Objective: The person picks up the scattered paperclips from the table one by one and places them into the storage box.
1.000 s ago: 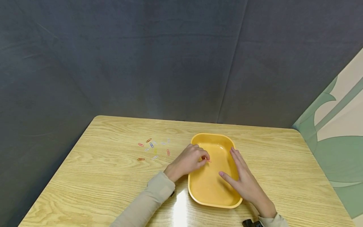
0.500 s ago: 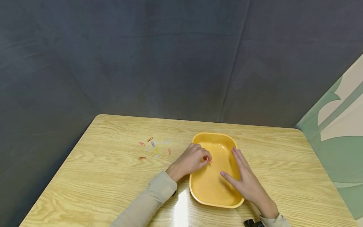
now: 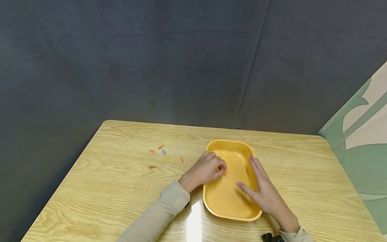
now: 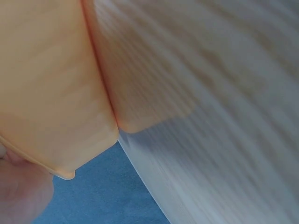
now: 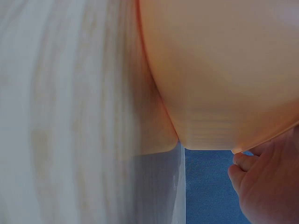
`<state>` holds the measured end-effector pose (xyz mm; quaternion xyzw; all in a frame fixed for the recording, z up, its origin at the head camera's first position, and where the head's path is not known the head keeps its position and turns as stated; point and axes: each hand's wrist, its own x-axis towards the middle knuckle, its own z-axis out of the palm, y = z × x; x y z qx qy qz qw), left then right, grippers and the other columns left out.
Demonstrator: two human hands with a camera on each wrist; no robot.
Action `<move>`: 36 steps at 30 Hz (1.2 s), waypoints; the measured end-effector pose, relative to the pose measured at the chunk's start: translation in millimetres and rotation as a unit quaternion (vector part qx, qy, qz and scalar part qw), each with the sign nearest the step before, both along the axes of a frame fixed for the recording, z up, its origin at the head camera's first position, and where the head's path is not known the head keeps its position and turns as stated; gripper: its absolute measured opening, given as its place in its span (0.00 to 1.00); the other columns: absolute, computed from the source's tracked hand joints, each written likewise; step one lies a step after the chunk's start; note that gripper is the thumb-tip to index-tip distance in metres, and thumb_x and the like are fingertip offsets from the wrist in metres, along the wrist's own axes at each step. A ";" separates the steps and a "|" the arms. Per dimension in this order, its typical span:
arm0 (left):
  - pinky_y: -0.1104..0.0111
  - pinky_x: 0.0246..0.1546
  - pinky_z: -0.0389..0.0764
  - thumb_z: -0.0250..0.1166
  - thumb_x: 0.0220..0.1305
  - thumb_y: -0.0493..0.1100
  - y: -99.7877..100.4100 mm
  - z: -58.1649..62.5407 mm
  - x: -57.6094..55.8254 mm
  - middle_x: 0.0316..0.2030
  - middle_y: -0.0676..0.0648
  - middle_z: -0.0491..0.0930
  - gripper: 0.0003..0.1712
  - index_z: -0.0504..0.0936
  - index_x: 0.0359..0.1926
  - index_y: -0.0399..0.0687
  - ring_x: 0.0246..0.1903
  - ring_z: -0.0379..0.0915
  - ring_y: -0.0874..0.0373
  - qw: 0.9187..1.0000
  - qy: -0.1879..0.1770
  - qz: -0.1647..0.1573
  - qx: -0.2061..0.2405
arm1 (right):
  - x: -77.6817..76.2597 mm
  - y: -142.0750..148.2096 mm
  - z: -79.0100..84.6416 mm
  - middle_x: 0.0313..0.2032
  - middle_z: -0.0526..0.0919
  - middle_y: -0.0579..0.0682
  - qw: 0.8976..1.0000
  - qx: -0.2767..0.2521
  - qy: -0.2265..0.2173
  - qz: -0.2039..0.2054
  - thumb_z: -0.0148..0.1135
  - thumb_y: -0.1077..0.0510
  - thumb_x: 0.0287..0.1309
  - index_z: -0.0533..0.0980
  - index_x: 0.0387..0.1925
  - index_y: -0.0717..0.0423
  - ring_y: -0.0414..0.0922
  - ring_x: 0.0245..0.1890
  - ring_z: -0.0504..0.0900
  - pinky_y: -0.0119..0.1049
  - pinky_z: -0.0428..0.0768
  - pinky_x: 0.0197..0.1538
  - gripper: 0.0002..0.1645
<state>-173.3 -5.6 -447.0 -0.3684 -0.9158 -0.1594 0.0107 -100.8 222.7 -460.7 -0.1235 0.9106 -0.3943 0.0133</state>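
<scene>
In the head view a yellow rectangular tub (image 3: 232, 208) sits on the wooden table. My left hand (image 3: 205, 169) reaches over its left rim, and thumb and forefinger pinch a pink paper clip (image 3: 226, 172) inside the tub. On the other side, my right hand (image 3: 267, 193) lies over the right rim with the fingers straight and the thumb spread inward above the tub floor. Both wrist views show the tub's outer wall (image 4: 51, 84) close up, with part of each hand at the rim. Several loose paper clips (image 3: 164, 152) in red, pink, blue, white and yellow lie left of the tub.
The light wood table (image 3: 99, 188) ends at a dark grey cloth partition (image 3: 181, 67) behind. A green and cream patterned panel (image 3: 362, 151) stands on the right. Near the front edge, a black wrist device (image 3: 272, 237) shows by the right sleeve.
The whole scene has shifted slightly right and up in the head view. Both hands keep nearly the same pose over the tub, and the left still pinches the pink paper clip.
</scene>
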 end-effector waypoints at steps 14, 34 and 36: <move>0.67 0.57 0.70 0.66 0.66 0.47 -1.7 -2.4 -2.4 0.42 0.60 0.87 0.07 0.88 0.42 0.58 0.44 0.76 0.63 0.999 -0.014 -0.002 0.029 | -0.1 -1.2 0.2 0.79 0.40 0.59 1.000 -0.001 -0.002 -0.002 0.66 0.43 0.61 0.44 0.77 0.63 0.64 0.78 0.39 0.73 0.49 0.69 0.58; 0.69 0.55 0.77 0.66 0.65 0.40 -13.8 13.2 -3.2 0.44 0.53 0.87 0.10 0.86 0.47 0.48 0.46 0.79 0.59 0.988 0.017 -0.025 0.149 | 0.9 0.0 0.0 0.79 0.39 0.59 1.000 -0.002 0.003 0.003 0.66 0.44 0.62 0.43 0.77 0.63 0.64 0.78 0.38 0.73 0.49 0.69 0.58; 0.69 0.54 0.78 0.66 0.65 0.40 -16.4 14.7 -3.1 0.45 0.53 0.86 0.10 0.86 0.47 0.48 0.47 0.79 0.58 0.988 0.015 -0.018 0.154 | 0.7 -0.1 0.2 0.79 0.39 0.59 1.000 -0.004 0.003 0.003 0.66 0.44 0.62 0.43 0.77 0.64 0.65 0.78 0.38 0.73 0.49 0.69 0.58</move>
